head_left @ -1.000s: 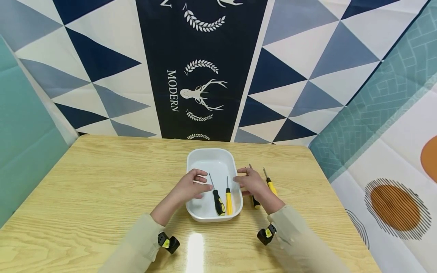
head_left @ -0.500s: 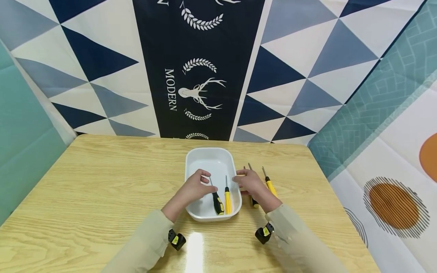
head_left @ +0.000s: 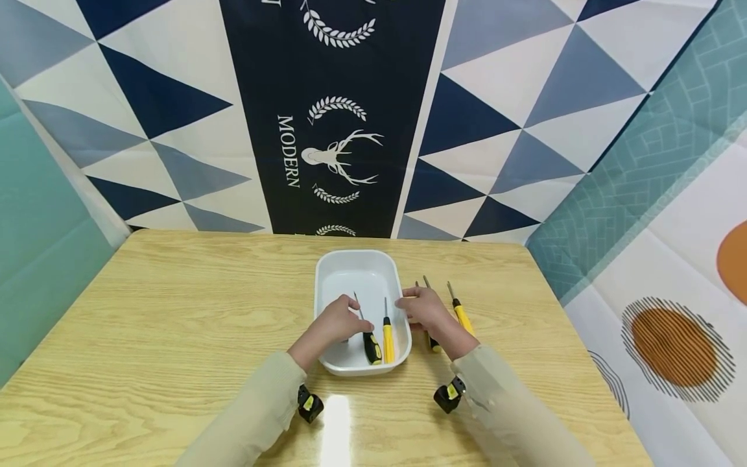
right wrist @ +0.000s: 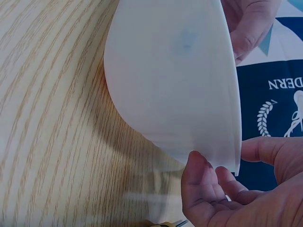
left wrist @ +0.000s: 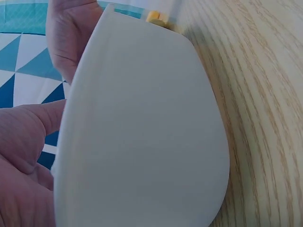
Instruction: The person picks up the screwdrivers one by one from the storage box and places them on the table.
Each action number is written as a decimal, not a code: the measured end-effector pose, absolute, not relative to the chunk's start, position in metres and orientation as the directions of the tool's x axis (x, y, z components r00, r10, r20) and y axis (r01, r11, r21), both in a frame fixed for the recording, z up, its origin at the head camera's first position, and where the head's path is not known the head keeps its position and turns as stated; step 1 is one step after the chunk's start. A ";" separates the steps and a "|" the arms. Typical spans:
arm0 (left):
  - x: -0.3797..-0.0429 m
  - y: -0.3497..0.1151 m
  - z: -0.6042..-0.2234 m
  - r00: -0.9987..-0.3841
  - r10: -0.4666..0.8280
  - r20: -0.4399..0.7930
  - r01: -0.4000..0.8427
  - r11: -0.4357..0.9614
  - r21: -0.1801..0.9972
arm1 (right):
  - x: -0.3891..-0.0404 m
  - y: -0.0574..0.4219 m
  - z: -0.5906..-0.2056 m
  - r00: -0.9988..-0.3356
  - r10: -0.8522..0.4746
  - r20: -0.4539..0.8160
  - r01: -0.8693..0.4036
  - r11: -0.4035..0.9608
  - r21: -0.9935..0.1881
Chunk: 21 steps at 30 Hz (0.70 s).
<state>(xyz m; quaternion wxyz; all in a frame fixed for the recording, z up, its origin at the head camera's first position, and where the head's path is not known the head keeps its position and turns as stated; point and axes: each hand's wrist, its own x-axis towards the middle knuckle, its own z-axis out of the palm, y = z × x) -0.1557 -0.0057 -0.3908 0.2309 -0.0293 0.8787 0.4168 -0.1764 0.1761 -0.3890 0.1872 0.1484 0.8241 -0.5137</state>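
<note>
white tray, 2 screwdrivers inside, 3 beside

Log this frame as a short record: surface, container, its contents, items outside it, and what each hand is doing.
surface: wooden table
container: white tray, mid-table
in tray: black-handled screwdriver and yellow-handled screwdriver, side by side
outside tray: yellow screwdriver and a dark-handled one, right of the tray, partly hidden
left hand: over the tray's left edge, fingers curled at the rim
right hand: at the tray's right rim, fingers touching it
</note>
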 end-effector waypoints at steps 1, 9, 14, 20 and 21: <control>-0.156 -0.005 -0.391 -0.890 0.137 -0.435 -0.248 0.654 0.714 | -0.177 0.176 -0.389 -0.886 0.048 -0.460 0.434 0.429 -0.792; -0.156 -0.005 -0.395 -0.892 0.127 -0.435 -0.246 0.670 0.700 | -0.176 0.175 -0.390 -0.898 0.037 -0.439 0.411 0.428 -0.805; -0.155 -0.005 -0.400 -0.893 0.131 -0.430 -0.237 0.674 0.700 | -0.177 0.175 -0.390 -0.894 0.037 -0.447 0.418 0.429 -0.801; -0.155 -0.002 -0.399 -0.880 0.126 -0.458 -0.264 0.673 0.692 | -0.177 0.177 -0.390 -0.892 0.031 -0.451 0.420 0.423 -0.803; -0.155 -0.001 -0.399 -0.878 0.127 -0.462 -0.267 0.671 0.691 | -0.178 0.177 -0.391 -0.893 0.030 -0.449 0.418 0.420 -0.805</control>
